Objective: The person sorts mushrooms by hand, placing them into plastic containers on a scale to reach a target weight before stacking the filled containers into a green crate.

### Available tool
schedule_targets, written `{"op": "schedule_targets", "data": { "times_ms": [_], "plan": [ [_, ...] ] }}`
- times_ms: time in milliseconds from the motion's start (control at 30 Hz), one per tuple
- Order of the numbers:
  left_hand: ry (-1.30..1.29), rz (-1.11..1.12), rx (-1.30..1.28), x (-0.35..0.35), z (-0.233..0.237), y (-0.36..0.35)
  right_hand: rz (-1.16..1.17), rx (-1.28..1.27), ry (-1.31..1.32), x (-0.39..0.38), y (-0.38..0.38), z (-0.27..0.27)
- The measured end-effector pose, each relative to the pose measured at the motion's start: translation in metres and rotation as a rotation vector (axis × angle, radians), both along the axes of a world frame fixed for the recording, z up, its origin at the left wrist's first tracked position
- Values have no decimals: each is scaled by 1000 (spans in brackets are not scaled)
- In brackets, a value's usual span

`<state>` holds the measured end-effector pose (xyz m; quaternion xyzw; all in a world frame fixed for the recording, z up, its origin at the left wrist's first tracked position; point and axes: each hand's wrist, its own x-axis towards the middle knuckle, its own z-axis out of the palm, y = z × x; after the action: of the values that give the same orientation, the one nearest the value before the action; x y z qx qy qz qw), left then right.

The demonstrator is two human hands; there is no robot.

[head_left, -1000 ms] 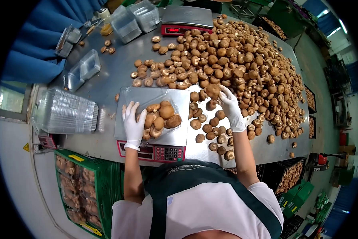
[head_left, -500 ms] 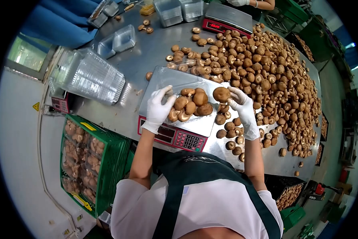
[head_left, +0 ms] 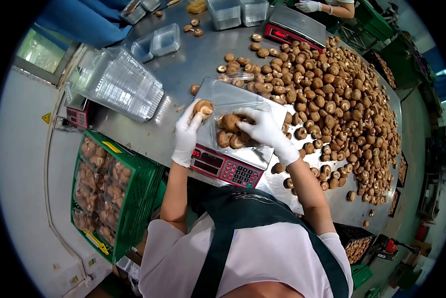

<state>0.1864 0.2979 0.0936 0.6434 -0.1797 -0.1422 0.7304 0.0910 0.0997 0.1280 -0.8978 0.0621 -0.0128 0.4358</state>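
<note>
My left hand (head_left: 185, 134), in a white glove, pinches a brown shiitake mushroom (head_left: 203, 109) by its edge, left of a clear plastic tray (head_left: 217, 134). The tray sits on the metal plate of a red weighing scale (head_left: 228, 168) and holds several shiitake mushrooms. My right hand (head_left: 267, 130), gloved too, reaches over the tray from the right. Its fingers close round a mushroom (head_left: 230, 121) inside, partly covering the others. The tray's clear lid (head_left: 228, 85) stands open on the far side.
A large heap of shiitake mushrooms (head_left: 342, 104) covers the table's right side. Stacked clear trays (head_left: 121, 84) lie at left, beside a green crate (head_left: 133, 198) of packed mushrooms. A second scale (head_left: 295, 30) is at the back, near another person's gloved hand (head_left: 308, 6).
My right hand has moved left from beside the tray to inside it. My left hand has left the tray's edge and now lifts a mushroom. Fewer mushrooms show in the tray.
</note>
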Motion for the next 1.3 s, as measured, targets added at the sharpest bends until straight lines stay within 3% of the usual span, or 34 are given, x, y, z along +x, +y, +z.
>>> {"op": "schedule_targets", "data": {
  "times_ms": [67,133,233,467,600,833,933,967,1067,1133,1267,1300],
  "plan": [
    [113,12,-55,2,3,6,-19,-472,-341,3,10,-9],
    [227,28,-116,4,8,11,-110,-251,-431,2,4,-9],
    [442,10,-375,13,15,21,-210,-139,-442,-9,-16,2],
    [498,136,-356,35,16,21,-531,72,-128,-45,-61,2],
    [545,158,-315,43,18,18,-580,288,-35,-41,-72,3],
    [586,66,-214,62,0,14,-416,494,26,18,-94,-29],
    [571,-37,-236,56,-8,19,-404,866,74,39,-96,-42],
    [557,-30,-206,51,-9,19,-419,1020,-34,42,-92,-42],
    [534,-72,-208,35,-3,28,-390,945,-204,33,-91,-36],
    [476,-79,-199,20,-4,31,-257,790,-168,12,-90,-24],
    [342,-81,65,-20,-4,36,-261,190,7,-40,-75,-33],
    [340,-126,110,-32,-5,37,-240,148,-24,-51,-63,-24]
  ]
}}
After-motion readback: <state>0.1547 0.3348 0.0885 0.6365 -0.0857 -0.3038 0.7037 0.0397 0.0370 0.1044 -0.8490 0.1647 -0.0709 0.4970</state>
